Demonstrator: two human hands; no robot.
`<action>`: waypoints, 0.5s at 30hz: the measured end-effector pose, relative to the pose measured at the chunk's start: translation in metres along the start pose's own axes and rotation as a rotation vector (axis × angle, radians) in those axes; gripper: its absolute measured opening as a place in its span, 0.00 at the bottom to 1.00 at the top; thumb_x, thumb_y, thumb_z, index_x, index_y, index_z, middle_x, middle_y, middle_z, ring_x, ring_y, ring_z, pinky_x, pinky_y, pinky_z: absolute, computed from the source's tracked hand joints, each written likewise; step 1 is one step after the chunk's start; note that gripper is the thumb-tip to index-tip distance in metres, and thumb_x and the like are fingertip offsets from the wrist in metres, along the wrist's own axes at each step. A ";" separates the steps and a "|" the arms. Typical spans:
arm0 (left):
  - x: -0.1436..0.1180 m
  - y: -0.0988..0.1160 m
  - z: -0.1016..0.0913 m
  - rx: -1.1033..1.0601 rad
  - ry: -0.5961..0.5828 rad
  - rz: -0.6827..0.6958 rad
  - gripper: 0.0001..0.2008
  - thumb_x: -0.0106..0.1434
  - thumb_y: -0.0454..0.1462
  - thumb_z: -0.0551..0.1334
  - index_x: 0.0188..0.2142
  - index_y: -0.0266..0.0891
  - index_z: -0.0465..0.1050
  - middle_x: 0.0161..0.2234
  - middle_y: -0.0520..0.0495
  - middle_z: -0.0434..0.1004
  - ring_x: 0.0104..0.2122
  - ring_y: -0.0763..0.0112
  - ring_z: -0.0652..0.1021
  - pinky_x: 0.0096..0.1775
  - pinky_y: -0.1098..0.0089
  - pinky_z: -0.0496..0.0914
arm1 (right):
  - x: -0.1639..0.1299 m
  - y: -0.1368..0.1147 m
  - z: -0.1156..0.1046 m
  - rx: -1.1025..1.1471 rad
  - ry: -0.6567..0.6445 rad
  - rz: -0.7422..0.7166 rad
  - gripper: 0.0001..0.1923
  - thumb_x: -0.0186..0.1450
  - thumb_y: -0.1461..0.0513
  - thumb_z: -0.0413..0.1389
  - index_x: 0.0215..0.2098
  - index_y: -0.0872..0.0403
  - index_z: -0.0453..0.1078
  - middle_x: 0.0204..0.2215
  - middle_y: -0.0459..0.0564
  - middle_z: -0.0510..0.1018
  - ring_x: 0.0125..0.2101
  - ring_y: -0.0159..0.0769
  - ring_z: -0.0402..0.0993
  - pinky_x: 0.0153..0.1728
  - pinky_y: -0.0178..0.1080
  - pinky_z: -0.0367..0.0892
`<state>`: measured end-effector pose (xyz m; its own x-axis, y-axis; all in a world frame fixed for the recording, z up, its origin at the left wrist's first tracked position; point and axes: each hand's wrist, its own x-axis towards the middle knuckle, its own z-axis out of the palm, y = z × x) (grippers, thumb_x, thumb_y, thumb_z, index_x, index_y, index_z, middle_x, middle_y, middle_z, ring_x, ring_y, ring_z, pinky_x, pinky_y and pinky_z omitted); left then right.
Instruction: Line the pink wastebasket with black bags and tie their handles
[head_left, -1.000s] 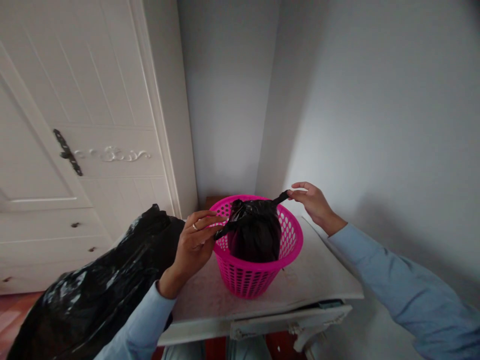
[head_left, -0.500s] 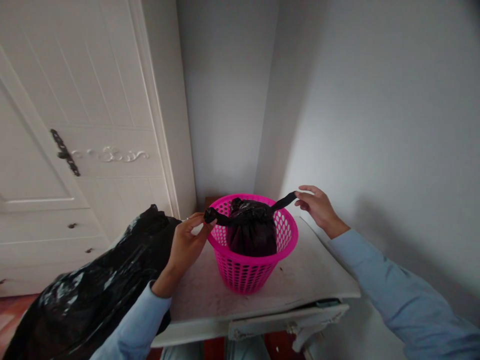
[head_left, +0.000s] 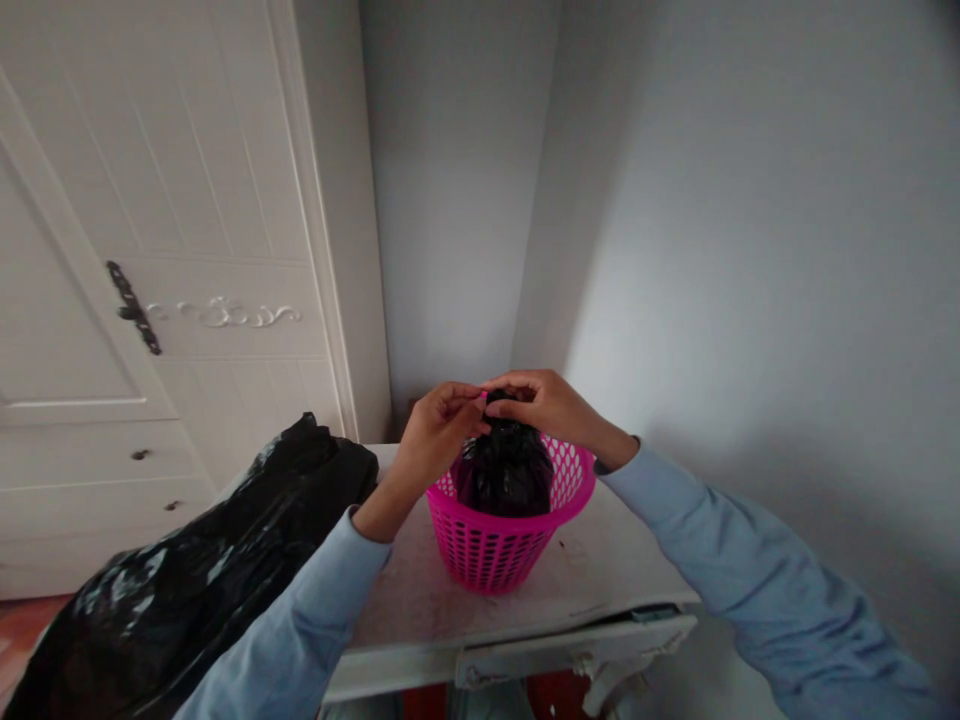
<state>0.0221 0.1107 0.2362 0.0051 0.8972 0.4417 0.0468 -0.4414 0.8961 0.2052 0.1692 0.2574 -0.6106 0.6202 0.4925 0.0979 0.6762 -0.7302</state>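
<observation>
Head view showed the left hand [head_left: 435, 430] and right hand [head_left: 544, 405] meeting above the pink basket [head_left: 510, 545], each grip pinching the gathered neck of the small black bag [head_left: 504, 470] sitting inside that basket. The basket stood on the tabletop [head_left: 600, 570]; a large black sack [head_left: 210, 560] slumped left of it. A hard tug risked tearing the thin plastic or tipping the light basket

pink perforated basket [head_left: 495, 545], black bag [head_left: 505, 470], white table [head_left: 600, 575]

Head view — forward, down, close
</observation>
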 end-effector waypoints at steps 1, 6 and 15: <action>-0.006 -0.003 -0.003 -0.015 0.025 0.025 0.20 0.61 0.43 0.66 0.49 0.35 0.68 0.40 0.43 0.81 0.31 0.69 0.82 0.37 0.68 0.76 | 0.001 0.000 -0.002 -0.035 0.022 -0.003 0.17 0.62 0.51 0.65 0.40 0.56 0.79 0.31 0.49 0.80 0.30 0.33 0.73 0.32 0.37 0.66; -0.048 -0.013 -0.019 0.413 0.071 0.387 0.17 0.68 0.41 0.62 0.55 0.38 0.67 0.48 0.40 0.77 0.46 0.64 0.80 0.46 0.62 0.74 | 0.006 -0.003 -0.021 -0.042 0.222 -0.044 0.20 0.61 0.48 0.66 0.34 0.57 0.77 0.26 0.49 0.77 0.25 0.31 0.68 0.27 0.36 0.64; -0.072 -0.032 -0.013 0.884 -0.175 0.638 0.18 0.75 0.40 0.55 0.27 0.39 0.66 0.23 0.52 0.71 0.25 0.69 0.73 0.31 0.66 0.61 | 0.048 -0.021 -0.065 0.204 0.693 -0.239 0.23 0.52 0.47 0.72 0.33 0.53 0.72 0.28 0.44 0.74 0.25 0.28 0.69 0.27 0.34 0.68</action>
<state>0.0075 0.0598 0.1764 0.4203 0.5297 0.7367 0.6829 -0.7193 0.1276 0.2249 0.2104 0.3276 0.0430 0.6192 0.7840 -0.1633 0.7786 -0.6060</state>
